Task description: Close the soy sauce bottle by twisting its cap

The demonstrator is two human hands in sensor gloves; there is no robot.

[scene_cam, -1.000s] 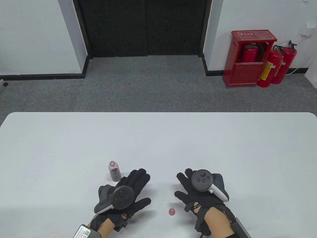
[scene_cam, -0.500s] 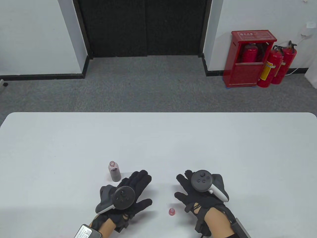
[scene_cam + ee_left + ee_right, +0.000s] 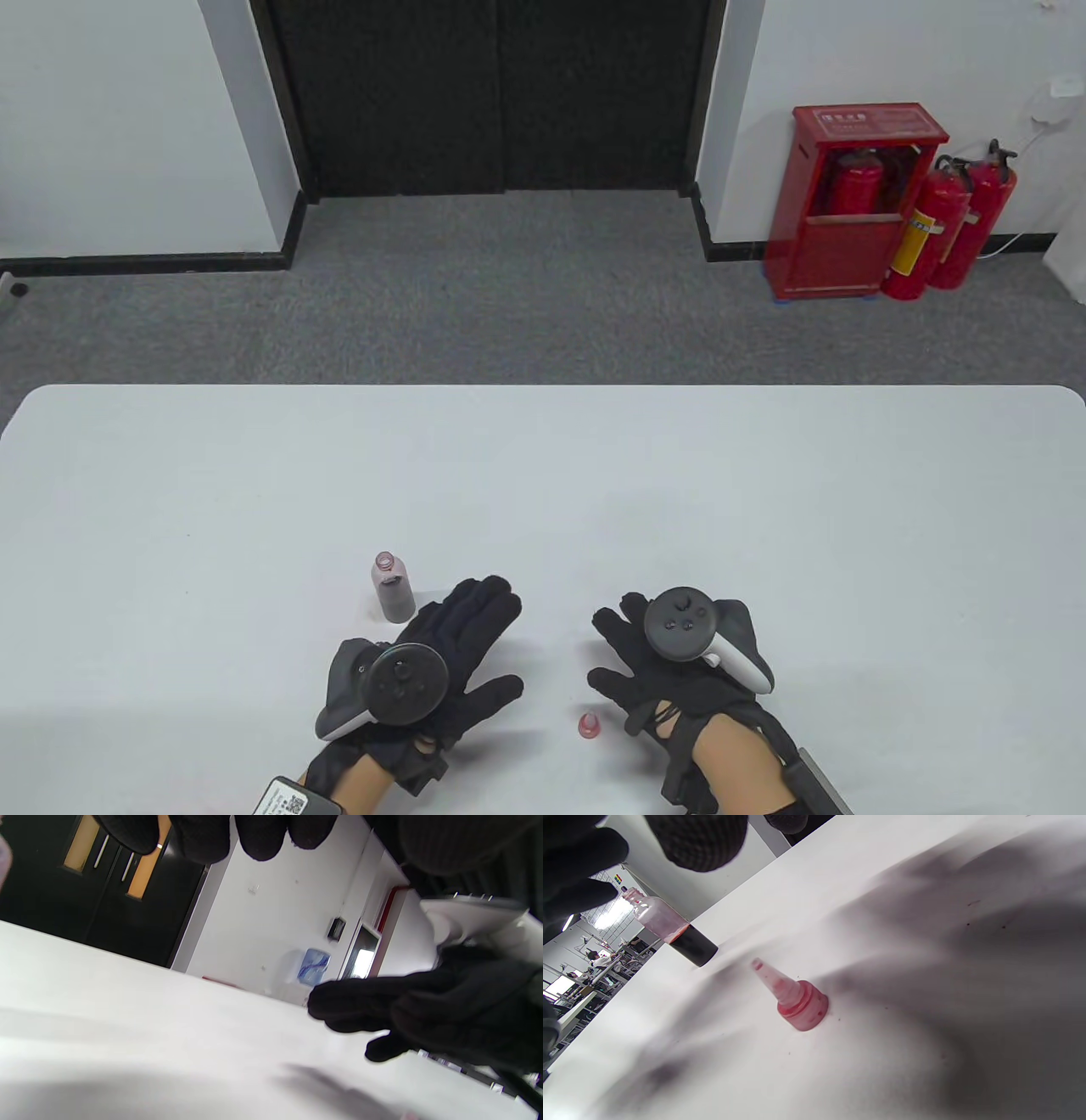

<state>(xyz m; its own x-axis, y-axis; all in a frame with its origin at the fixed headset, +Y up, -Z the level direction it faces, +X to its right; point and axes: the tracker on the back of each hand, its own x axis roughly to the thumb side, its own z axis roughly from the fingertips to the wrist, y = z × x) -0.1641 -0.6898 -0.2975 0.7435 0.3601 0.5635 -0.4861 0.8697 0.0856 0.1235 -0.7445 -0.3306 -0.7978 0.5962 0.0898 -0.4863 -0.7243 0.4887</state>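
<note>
The small red cone-tipped plastic cap [image 3: 589,724] stood upright, nozzle up, just beside the spread, empty right hand [image 3: 670,671], nearer it than the spread left hand [image 3: 441,662].

Table view: bright, even overhead light; white table [image 3: 543,475] sharp, faint soft shadows beside gloves. Left wrist view: tilted, near fingertips [image 3: 263,840] out of focus, doorway dark. Right wrist view: broad diffuse shadows across tabletop, cap [image 3: 797,1001] slightly soft, background windows glaring.
</note>
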